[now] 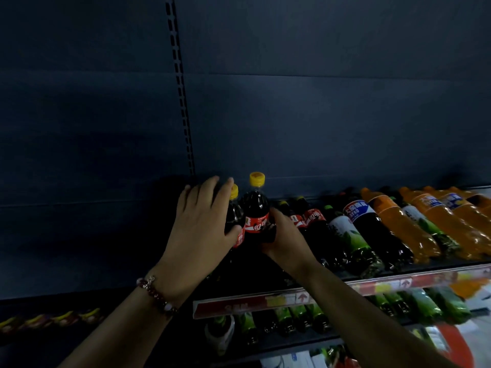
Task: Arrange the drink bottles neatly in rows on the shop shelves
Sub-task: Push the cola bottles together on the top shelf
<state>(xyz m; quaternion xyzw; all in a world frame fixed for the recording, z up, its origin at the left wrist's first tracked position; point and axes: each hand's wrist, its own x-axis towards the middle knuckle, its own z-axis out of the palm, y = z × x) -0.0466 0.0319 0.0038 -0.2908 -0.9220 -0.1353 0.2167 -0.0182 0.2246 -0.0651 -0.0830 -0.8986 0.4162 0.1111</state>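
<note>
Two upright cola bottles (256, 213): left hand (199, 229) spread against one, right hand (284, 235) gripping other; risk: nudge topples either.

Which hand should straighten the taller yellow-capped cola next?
Right, probably. The right hand already grips the base of the taller cola bottle; the left hand is spread over the shorter cola bottle beside it.
</note>
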